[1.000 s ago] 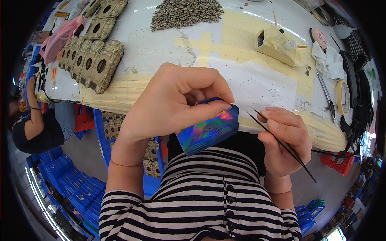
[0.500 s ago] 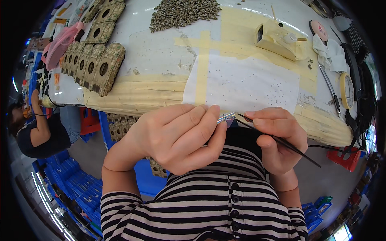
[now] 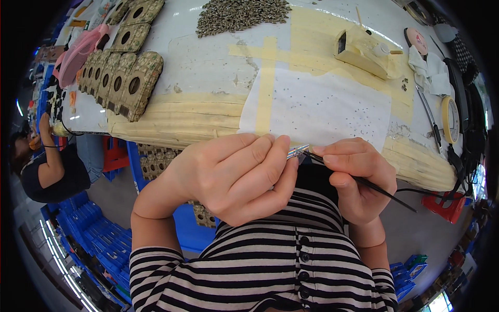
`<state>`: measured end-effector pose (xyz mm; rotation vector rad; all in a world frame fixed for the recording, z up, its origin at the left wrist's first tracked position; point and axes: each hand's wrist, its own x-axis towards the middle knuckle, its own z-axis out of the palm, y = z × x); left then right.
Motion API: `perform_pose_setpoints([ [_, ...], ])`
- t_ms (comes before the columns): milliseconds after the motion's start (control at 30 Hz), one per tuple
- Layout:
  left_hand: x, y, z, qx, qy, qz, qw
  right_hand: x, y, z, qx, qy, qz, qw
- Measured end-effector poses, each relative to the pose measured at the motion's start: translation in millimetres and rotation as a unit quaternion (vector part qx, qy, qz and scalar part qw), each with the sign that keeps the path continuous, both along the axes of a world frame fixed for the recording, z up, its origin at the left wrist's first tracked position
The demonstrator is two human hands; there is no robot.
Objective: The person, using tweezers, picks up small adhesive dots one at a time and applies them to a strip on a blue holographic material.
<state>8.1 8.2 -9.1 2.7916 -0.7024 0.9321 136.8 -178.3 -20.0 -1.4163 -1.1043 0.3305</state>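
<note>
Just in front of the table edge, my left hand [image 3: 234,179] pinches a small shiny metallic piece [image 3: 298,151] between thumb and fingertips. Most of that piece is hidden behind the fingers, so its kind is unclear. My right hand [image 3: 362,174] is closed round black tweezers [image 3: 382,191], whose thin tips reach left to the end of the shiny piece. Whether the tips grip anything is too small to tell. Beyond both hands lies a sheet of white paper [image 3: 301,117] dotted with tiny dark specks.
A heap of small metallic parts [image 3: 241,16] is at the back. Camouflage-patterned cases [image 3: 136,86] and a pink fan [image 3: 78,57] stand left. To the right are a taped block [image 3: 364,54], a tape roll [image 3: 450,119] and a utility knife [image 3: 429,117]. A person [image 3: 49,166] sits far left.
The tweezer tips have come up to the shiny piece, and their arms look closer together. My left hand has shifted slightly right with the piece, while the whole view has moved a little.
</note>
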Motion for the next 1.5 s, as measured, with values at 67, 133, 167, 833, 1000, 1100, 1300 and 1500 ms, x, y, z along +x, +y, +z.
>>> perform_pose_setpoints([
  [67, 0.1, 0.3, -0.5, 0.000, -0.001, -0.001, 1.000, -0.1, 0.0, 0.4, -0.002, 0.000, -0.003, 1.000],
  [133, -0.3, 0.3, -0.9, 0.000, 0.000, -0.001, 1.000, -0.9, -0.1, 0.6, -0.004, 0.006, -0.007, 1.000],
  [167, -0.5, 0.0, -0.9, -0.001, 0.001, 0.001, 1.000, -1.7, -0.2, 0.8, -0.005, 0.011, -0.011, 1.000],
  [833, -1.9, 0.4, -1.1, 0.000, 0.004, -0.003, 1.000, -3.7, 0.3, -0.4, -0.007, 0.030, -0.037, 0.999],
  [1000, -2.4, 0.8, -1.9, -0.007, 0.008, 0.001, 1.000, -3.0, 5.7, -1.9, -0.040, -0.022, -0.075, 0.996],
  [1100, -2.3, 1.6, -3.2, -0.008, 0.007, 0.001, 1.000, -3.9, 9.7, 0.3, -0.062, -0.066, -0.092, 0.992],
  [1300, -2.2, 0.5, -3.3, -0.019, 0.005, 0.010, 1.000, -3.9, 11.4, 0.2, -0.078, -0.125, -0.106, 0.983],
  [1500, -2.2, 0.2, -3.0, -0.040, 0.009, 0.012, 0.999, -4.3, 11.0, 0.7, -0.079, -0.134, -0.110, 0.982],
])
